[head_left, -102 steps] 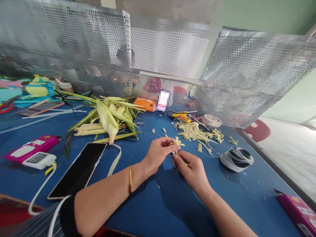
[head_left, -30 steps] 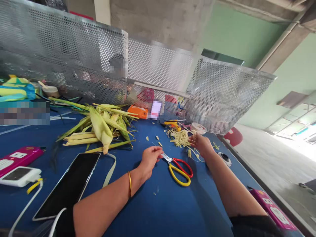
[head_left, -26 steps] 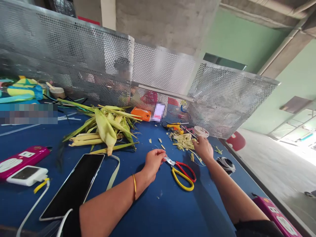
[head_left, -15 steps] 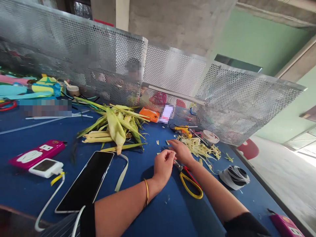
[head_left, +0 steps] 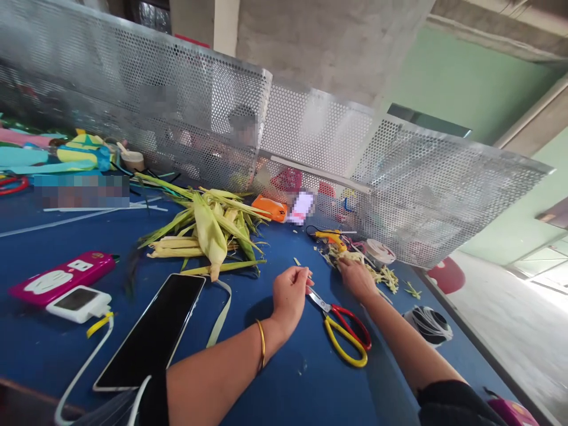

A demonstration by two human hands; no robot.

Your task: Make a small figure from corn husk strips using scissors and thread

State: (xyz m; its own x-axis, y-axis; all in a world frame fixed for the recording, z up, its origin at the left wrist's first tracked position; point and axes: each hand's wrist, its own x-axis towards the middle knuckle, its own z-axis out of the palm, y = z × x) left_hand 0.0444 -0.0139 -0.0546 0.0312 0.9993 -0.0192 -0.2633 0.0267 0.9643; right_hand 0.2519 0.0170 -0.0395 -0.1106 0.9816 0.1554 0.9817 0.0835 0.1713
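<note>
My left hand (head_left: 290, 294), a gold bangle at its wrist, is closed in a pinch above the blue table; what lies between the fingertips is too small to make out. Beside it lie scissors (head_left: 341, 331) with one red and one yellow handle, their blade tips close to my left fingers. My right hand (head_left: 358, 279) reaches forward, fingers stretched out and touching a pile of shredded pale husk strips (head_left: 385, 278). Its fingertips are partly lost among the strips. A small pale piece (head_left: 297, 261) lies just beyond my left hand.
Corn husks (head_left: 208, 236) are heaped left of centre. Nearer stand a dark-screened phone (head_left: 153, 331), a magenta case (head_left: 66, 275) and a white charger (head_left: 80, 303). A yellow glue gun (head_left: 332, 239), tape roll (head_left: 380, 251) and black-and-white spool (head_left: 428, 325) lie right. Perforated metal panels (head_left: 310, 130) border the back.
My right hand has moved right, away from my left hand, onto the shredded strips. The scissors now show more fully. My left hand stays pinched in nearly the same place.
</note>
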